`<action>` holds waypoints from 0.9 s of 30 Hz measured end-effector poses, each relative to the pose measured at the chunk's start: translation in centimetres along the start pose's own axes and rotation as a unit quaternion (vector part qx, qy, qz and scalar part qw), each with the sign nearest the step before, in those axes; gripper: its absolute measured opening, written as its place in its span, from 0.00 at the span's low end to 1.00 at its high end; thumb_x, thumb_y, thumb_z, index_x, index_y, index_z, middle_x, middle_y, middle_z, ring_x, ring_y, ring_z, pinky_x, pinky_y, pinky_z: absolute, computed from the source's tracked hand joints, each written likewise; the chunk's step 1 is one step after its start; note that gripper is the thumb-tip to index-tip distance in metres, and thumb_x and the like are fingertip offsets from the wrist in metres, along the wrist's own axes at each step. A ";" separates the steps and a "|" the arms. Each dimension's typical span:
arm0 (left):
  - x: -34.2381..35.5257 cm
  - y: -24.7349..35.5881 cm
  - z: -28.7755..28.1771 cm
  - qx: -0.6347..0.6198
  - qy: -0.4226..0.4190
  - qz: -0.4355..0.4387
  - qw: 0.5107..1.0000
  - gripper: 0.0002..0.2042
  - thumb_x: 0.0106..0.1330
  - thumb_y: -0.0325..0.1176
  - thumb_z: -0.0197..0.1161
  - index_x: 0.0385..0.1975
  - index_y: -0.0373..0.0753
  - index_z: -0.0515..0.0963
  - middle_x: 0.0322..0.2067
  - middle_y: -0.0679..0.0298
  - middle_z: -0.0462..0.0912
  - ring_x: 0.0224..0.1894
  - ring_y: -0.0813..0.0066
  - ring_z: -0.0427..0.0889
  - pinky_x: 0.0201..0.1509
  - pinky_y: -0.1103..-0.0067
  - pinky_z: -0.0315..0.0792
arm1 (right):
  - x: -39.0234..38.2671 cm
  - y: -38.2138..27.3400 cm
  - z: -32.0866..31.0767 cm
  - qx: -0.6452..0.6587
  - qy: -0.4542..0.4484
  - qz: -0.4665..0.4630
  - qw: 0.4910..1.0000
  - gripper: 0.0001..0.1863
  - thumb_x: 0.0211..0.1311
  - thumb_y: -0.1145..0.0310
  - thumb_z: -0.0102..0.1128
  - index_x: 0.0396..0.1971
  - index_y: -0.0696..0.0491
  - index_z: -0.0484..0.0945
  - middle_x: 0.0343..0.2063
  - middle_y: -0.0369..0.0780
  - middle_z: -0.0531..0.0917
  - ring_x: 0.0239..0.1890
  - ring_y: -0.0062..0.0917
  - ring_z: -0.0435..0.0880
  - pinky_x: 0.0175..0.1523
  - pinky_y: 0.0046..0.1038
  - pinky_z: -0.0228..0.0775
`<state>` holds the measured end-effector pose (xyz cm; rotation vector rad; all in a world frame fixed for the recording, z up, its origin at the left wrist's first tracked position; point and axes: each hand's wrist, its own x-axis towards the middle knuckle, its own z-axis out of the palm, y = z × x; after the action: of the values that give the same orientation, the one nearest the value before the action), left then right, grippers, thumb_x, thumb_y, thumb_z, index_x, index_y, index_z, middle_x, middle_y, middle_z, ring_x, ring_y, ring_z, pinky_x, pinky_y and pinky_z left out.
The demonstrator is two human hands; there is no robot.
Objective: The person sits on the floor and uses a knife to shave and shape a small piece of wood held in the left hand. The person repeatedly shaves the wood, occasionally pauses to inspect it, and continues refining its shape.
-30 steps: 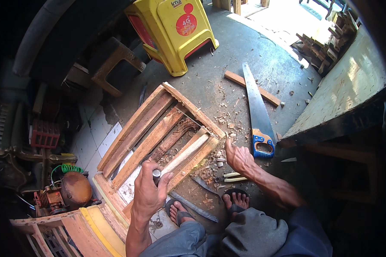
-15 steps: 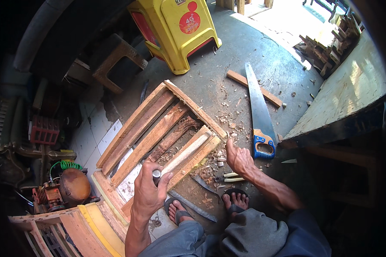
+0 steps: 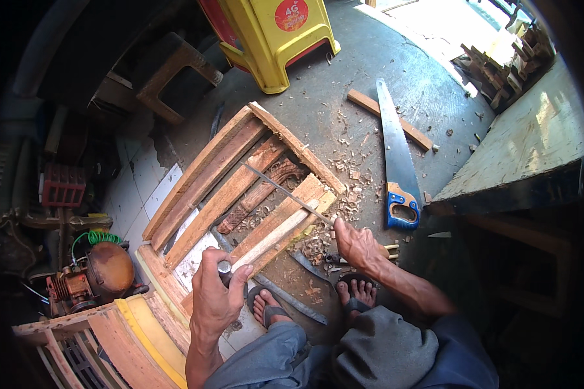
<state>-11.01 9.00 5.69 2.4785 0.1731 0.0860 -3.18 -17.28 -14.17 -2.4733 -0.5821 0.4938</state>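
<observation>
My left hand (image 3: 215, 292) is closed around a dark cylindrical piece with a round metal end (image 3: 224, 266); its kind does not show. Its thumb lies by the near end of a pale wooden strip (image 3: 276, 235). My right hand (image 3: 360, 246) grips a long thin dark file (image 3: 280, 188), which slants to the upper left across the strip's far end and over the wooden frame (image 3: 296, 144). The slatted frame lies tilted before me, its outer rails curved. A carved wooden piece (image 3: 253, 202) shows between its slats.
A handsaw (image 3: 399, 159) lies across a wooden batten (image 3: 416, 133) on the right, amid wood shavings (image 3: 353, 155). Behind stands a yellow plastic stool (image 3: 276, 45). A compressor (image 3: 107, 269) is at left, a pale board (image 3: 519, 139) at right. My sandalled feet (image 3: 269, 308) are close below.
The file now lies over the frame, where before it was barely visible near my right hand. My right hand has shifted slightly left and down. The pale strip sits lower, nearer my left hand.
</observation>
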 end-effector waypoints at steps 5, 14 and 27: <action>-0.3 -0.5 0.0 0.008 0.001 0.021 1.000 0.17 0.63 0.26 0.72 0.41 0.36 0.66 0.30 0.58 0.81 0.24 0.83 0.74 0.28 0.81 0.69 | -1.2 -2.0 -1.0 0.033 0.034 -0.056 0.997 0.06 0.67 0.71 0.48 0.39 0.57 0.65 0.31 0.56 0.82 0.29 0.58 0.84 0.31 0.56 0.75; 0.2 0.3 0.0 0.008 0.006 0.027 1.000 0.17 0.63 0.26 0.71 0.41 0.35 0.66 0.28 0.59 0.80 0.22 0.82 0.73 0.27 0.80 0.69 | 0.6 -1.1 -1.2 0.019 0.032 -0.026 0.999 0.05 0.66 0.73 0.47 0.38 0.56 0.64 0.29 0.57 0.82 0.29 0.57 0.84 0.32 0.54 0.75; -0.4 0.4 0.0 -0.038 -0.025 -0.018 0.999 0.17 0.61 0.23 0.71 0.42 0.34 0.68 0.32 0.51 0.74 0.30 0.55 0.78 0.35 0.67 0.73 | 0.6 -1.2 -1.4 0.080 0.083 -0.095 0.989 0.08 0.66 0.70 0.49 0.40 0.56 0.63 0.21 0.58 0.81 0.25 0.60 0.82 0.29 0.57 0.71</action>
<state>-11.32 8.62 5.92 2.3980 0.1886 0.0155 -2.38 -16.71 -12.52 -2.2538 -0.6739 0.2480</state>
